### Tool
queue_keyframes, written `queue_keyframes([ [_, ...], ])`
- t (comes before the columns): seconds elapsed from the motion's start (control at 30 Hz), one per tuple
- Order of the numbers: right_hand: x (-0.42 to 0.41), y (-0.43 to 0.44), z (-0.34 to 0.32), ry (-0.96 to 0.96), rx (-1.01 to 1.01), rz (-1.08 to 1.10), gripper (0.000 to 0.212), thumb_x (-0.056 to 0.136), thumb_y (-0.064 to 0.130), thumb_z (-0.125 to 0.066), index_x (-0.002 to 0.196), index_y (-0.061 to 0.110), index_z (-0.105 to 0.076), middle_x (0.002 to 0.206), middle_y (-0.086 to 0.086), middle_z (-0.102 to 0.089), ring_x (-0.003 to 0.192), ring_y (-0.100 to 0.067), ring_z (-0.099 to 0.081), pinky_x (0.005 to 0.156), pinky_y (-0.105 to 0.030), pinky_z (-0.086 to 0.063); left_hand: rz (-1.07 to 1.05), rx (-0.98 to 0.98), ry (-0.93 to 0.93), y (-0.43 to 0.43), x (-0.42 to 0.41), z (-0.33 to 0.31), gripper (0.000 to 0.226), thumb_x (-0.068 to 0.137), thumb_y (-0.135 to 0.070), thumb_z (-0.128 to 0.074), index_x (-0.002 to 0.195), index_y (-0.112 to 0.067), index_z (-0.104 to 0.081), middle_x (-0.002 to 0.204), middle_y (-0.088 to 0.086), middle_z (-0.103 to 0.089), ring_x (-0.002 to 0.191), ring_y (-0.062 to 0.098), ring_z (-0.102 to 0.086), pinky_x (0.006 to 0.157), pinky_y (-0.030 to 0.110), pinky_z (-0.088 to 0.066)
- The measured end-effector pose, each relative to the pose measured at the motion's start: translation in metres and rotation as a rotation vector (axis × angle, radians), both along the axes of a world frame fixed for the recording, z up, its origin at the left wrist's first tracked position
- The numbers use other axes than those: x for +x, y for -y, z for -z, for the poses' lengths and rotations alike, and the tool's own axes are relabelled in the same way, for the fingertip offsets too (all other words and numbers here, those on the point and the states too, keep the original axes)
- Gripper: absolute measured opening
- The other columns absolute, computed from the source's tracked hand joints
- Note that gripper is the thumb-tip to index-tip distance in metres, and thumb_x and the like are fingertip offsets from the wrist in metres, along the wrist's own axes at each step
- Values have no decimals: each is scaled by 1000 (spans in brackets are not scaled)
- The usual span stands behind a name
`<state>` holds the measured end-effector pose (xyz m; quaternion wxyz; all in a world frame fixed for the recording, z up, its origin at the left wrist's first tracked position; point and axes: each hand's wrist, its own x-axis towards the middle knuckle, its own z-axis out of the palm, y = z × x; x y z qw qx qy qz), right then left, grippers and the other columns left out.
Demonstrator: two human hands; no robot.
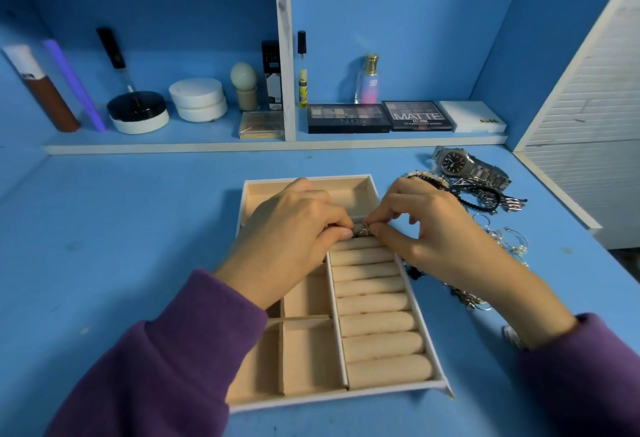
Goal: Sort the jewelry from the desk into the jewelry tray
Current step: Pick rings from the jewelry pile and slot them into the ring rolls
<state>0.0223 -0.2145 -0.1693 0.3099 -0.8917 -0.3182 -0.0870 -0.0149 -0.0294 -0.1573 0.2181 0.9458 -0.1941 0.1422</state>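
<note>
Pinching a small silvery ring (362, 230) between the fingertips of my left hand (294, 228) and right hand (429, 225), both equally near, at the far end of the ring rolls (377, 301) in the jewelry tray (346, 398); the slots run crosswise, so I judge it goes straight down; the jewelry pile (485, 197) and watch (453, 161) lie right of the tray on the blue desk (121, 228), below cosmetics shelves (277, 147).

Matt, velvety beige cloth is being shown lining the jewelry tray (381, 346); polished, glinting metal is being picked out on the watch (453, 161); the desk (121, 246) is being seen painted blue, matt, scuffed.
</note>
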Motion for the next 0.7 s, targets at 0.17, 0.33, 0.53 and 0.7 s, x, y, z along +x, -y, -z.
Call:
queue_keyframes([
  [0.17, 1, 2, -2, -84, 27, -8, 12, 85, 16, -60, 86, 21, -71, 80, 1, -57, 77, -6, -51, 67, -8, -34, -4, 8, -26, 0, -2, 0, 19, 88, -30, -54, 99, -26, -70, 92, -11, -66, 89, 0, -40, 79, 19, -34],
  [0.33, -3, 6, -12, -151, 127, 17, 24, 87, 4, -54, 94, 19, -71, 78, 6, -63, 72, -9, -55, 64, -15, -41, -15, 18, -60, -1, -2, -6, 20, 89, -30, -53, 102, -28, -68, 94, -11, -66, 92, 3, -46, 83, 25, -43],
  [0.53, -11, 49, -22, -218, 306, 135, 27, 88, 8, -54, 91, 30, -70, 79, -7, -62, 56, -23, -43, 51, -25, -35, 24, -88, -29, 15, -9, -27, 15, 86, -30, -57, 95, -31, -70, 84, -18, -63, 86, 4, -50, 69, 16, -36],
  [0.7, -12, 89, -14, -162, 261, 298, 26, 86, 10, -55, 86, 32, -70, 75, -4, -65, 71, -37, -56, 62, -33, -43, 170, -106, -77, 54, -10, -34, 17, 88, -26, -57, 100, -29, -69, 91, -9, -68, 86, 7, -50, 73, 16, -34],
])
